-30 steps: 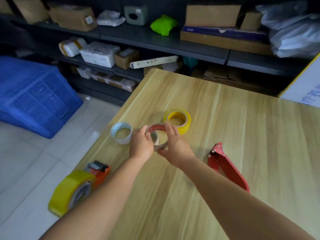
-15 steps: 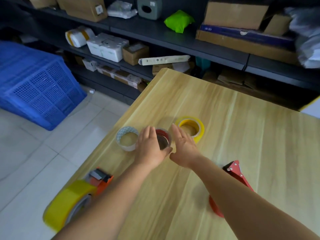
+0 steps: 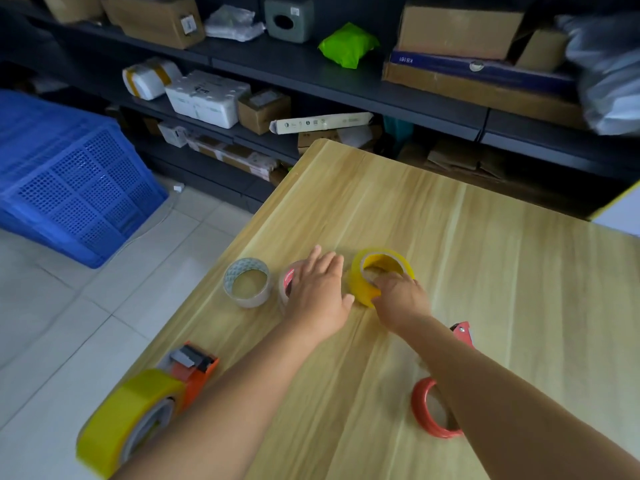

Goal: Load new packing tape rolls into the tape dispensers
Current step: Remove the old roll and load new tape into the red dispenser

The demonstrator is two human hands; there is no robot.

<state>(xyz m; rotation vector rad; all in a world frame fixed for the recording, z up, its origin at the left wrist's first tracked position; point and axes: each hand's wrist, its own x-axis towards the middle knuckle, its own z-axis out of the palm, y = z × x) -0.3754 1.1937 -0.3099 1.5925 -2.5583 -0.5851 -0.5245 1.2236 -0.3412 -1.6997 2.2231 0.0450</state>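
Three tape rolls lie flat in a row on the wooden table (image 3: 485, 271): a clear roll (image 3: 246, 282) at the left, a roll with a red core (image 3: 287, 284) in the middle, a yellow roll (image 3: 381, 271) at the right. My left hand (image 3: 320, 296) lies flat over the middle roll, fingers spread. My right hand (image 3: 398, 299) pinches the yellow roll's near wall, fingers inside its core. An empty red dispenser (image 3: 436, 407) lies under my right forearm. An orange dispenser (image 3: 187, 368) loaded with a yellow roll (image 3: 128, 417) sits at the near left edge.
The table's left edge drops to a white tiled floor (image 3: 86, 323). A blue plastic crate (image 3: 69, 174) leans on the floor at the left. Dark shelves (image 3: 346, 81) with boxes and parcels run behind the table.
My right hand has moved right from the middle roll onto the yellow roll and gripped its wall. My left hand stays over the middle roll. The camera view has shifted closer.
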